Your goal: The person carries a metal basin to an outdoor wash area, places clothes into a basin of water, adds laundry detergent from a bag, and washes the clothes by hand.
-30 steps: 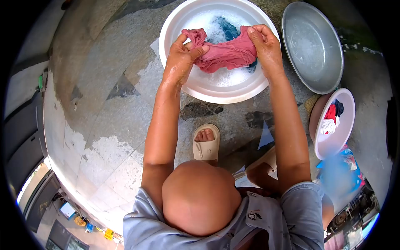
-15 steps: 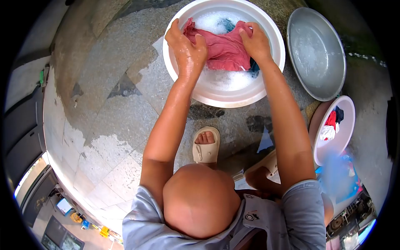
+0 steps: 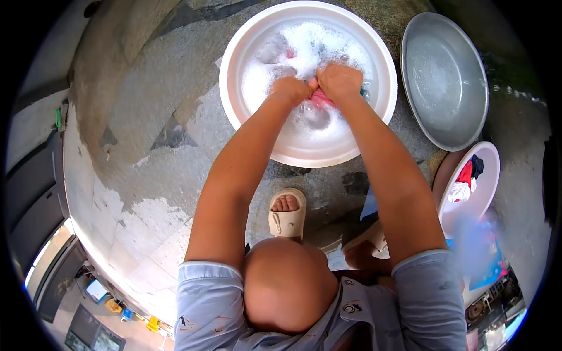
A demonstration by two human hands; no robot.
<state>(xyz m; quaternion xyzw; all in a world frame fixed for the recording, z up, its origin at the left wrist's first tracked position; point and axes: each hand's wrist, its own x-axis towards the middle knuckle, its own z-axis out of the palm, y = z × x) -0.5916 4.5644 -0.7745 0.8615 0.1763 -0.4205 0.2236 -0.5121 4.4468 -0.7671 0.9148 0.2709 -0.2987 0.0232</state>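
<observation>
A white basin holds sudsy water, and both of my hands are down in it, close together near the middle. My left hand is closed, its knuckles at the foam. Beside it my right hand is closed too. Between and below the two fists shows a bit of pink cloth garment, gripped by both. Most of that garment is hidden under foam and hands. White foam covers much of the water, and a sliver of teal cloth peeks out by my right wrist.
A grey metal basin with some water stands right of the white one. Below it a pink basin holds red, white and dark clothes. My sandalled foot rests on wet stone paving. A blurred blue shape is at lower right.
Both hands have moved down and inward from holding the pink garment spread out. It is now mostly sunk in the water, and the foam has spread.
</observation>
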